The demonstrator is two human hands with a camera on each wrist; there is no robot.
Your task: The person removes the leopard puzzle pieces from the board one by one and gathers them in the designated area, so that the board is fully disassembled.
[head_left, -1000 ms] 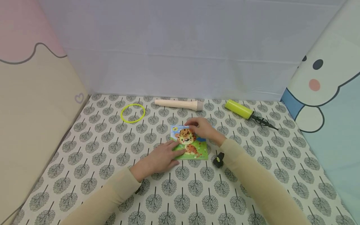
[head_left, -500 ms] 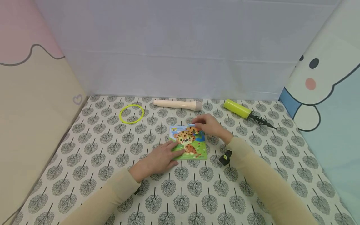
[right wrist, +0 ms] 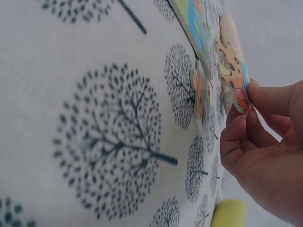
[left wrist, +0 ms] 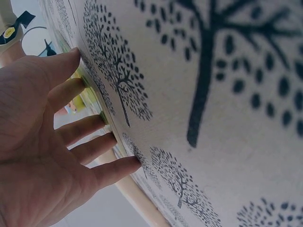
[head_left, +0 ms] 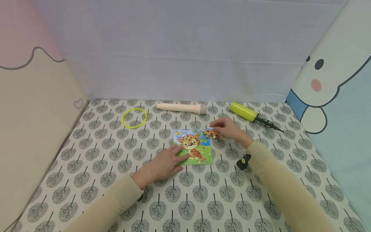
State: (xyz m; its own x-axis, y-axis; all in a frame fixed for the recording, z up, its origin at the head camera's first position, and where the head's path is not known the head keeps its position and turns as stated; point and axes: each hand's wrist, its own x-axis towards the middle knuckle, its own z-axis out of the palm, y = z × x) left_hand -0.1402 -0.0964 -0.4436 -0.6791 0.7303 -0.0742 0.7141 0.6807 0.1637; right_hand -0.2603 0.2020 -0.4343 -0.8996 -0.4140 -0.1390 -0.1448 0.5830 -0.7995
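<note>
A leopard jigsaw puzzle (head_left: 204,152) with a green and blue background lies flat on the patterned cloth. My left hand (head_left: 162,163) rests on its left side, fingers spread and nearly straight; in the left wrist view the fingertips (left wrist: 97,124) sit along the board's edge. Beyond the upper right corner, my right hand (head_left: 231,130) pinches a spotted puzzle piece (right wrist: 232,68) between thumb and fingers. The piece is tilted off the cloth in the right wrist view. Another spotted shape (right wrist: 200,92) shows below it by the board's edge. The leopard's head and body show on the board.
Toward the back lie a yellow-green ring (head_left: 134,118), a pale microphone-shaped stick (head_left: 181,108) and a yellow-green hand pump (head_left: 244,111) with a black nozzle. Fabric walls rise behind and on both sides. A black wrist mount (head_left: 243,162) hangs beneath the right forearm.
My right hand has moved right, from over the puzzle to past its upper right corner, carrying the spotted piece. My left hand has stayed on the board.
</note>
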